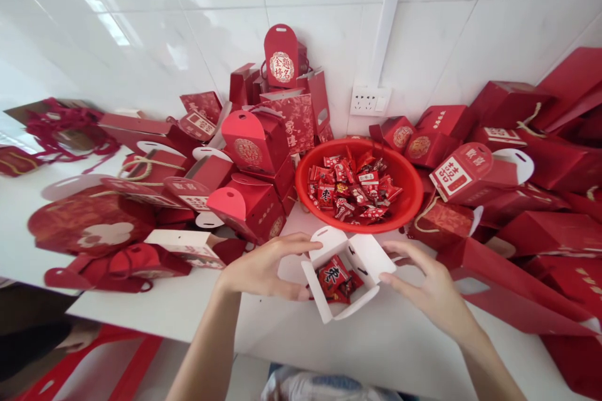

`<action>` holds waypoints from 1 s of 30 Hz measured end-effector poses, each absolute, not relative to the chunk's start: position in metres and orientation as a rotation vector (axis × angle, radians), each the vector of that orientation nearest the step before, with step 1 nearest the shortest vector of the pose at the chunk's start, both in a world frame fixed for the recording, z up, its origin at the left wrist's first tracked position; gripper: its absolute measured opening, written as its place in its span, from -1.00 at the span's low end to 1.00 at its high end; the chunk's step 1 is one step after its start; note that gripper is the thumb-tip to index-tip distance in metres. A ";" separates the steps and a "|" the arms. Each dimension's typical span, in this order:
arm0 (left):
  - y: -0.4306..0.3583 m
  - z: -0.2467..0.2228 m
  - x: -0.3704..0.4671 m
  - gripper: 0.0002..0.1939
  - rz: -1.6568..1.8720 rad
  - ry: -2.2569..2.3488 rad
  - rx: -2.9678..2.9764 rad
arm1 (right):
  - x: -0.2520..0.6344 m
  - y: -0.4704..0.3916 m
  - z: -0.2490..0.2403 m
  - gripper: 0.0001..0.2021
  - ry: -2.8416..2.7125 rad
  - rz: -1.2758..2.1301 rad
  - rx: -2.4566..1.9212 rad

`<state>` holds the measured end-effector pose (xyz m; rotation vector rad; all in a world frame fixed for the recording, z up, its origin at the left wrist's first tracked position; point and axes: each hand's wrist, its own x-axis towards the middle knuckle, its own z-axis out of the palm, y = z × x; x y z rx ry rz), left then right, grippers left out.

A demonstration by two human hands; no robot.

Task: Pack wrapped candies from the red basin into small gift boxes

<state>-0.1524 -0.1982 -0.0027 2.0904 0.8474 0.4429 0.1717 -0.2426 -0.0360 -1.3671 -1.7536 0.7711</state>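
An open candy box (pixel 328 312), white on the inside, stands on the table's front part with its flaps spread. Several red-wrapped candies (pixel 335 279) lie in it. My left hand (pixel 268 268) holds the box's left side, fingers at the back flap and thumb at the left wall. On the other side, my right hand (pixel 426 279) has the right flap between thumb and fingers. Just behind the box is a round red plastic basin (pixel 303 191) with many more wrapped candies inside.
Red gift boxes (pixel 256 141) crowd the left and back, and more red boxes (pixel 531 235) pile up at right. A wall socket (pixel 370 101) is behind the basin. At lower left, another person's hand (pixel 79 335) shows near a red-edged stool or chair (pixel 134 366).
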 end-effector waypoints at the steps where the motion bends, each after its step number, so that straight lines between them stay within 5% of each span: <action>1: -0.198 -0.005 -0.152 -0.28 0.432 0.869 2.088 | 0.168 -0.248 -0.042 -0.62 -1.724 0.788 -1.331; 13: -0.206 -0.022 -0.129 -0.04 0.485 1.038 1.877 | 0.133 -0.288 -0.075 -0.52 -1.543 0.883 -1.075; 30: -0.209 -0.020 -0.120 -0.58 0.553 0.830 1.991 | 0.124 -0.271 -0.066 -0.89 -1.798 0.513 -1.012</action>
